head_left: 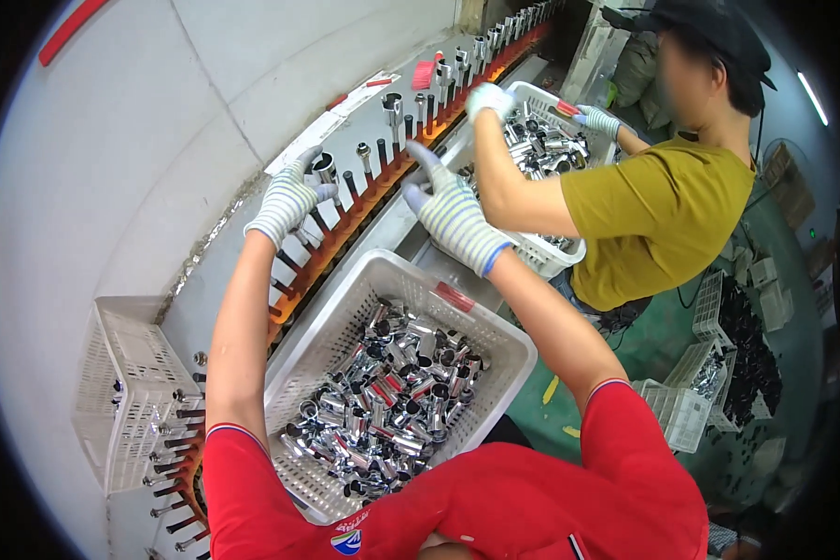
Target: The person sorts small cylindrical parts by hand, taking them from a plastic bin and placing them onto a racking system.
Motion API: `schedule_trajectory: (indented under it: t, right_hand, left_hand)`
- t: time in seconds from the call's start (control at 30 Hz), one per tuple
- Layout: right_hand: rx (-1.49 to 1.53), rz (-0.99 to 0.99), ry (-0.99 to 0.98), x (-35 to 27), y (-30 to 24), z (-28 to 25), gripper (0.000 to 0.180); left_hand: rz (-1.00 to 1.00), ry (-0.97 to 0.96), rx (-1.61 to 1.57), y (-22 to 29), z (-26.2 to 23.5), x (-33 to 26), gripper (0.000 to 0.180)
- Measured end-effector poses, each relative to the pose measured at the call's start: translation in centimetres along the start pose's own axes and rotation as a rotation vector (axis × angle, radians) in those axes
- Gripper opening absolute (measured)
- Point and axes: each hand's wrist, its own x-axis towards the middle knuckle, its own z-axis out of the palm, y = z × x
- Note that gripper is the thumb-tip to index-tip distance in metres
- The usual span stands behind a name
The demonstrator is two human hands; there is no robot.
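Left hand (287, 199) grasping chrome sleeve (324, 168) at peg rack (345, 219); right hand (450, 213) released; red tag (455, 297) on white basket (345, 308) rim.

Single view only, head-mounted, looking steeply down and forward over a red-shirted chest at the near edge. Fisheye, so black corners and straight edges bowed at the rim. Very close to the white basket (345, 308) of shiny metal parts just below. Facing along the orange rack of pins (364, 201), running from near left to far right. Both gloved forearms rising from the lower edge. Co-worker (653, 205) at far right.
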Motion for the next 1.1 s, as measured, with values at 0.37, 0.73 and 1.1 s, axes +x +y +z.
schedule_trajectory:
  t: [0.37, 0.73, 1.1]
  right_hand:
    - [-0.305, 0.202, 0.398, 33.0, 22.0, -0.3, 0.082]
    - [0.026, -0.096, 0.479, 15.5, 17.5, 4.6, 0.055]
    - [-0.320, 0.345, 0.568, 5.4, 15.6, -1.5, 0.080]
  left_hand:
    - [-0.274, 0.169, 0.016, -0.7, 3.0, -5.6, 0.043]
    - [-0.326, 0.360, -0.060, -4.0, -1.0, -14.8, 0.035]
    - [-0.308, 0.459, 0.190, -5.6, -3.9, -24.5, 0.030]
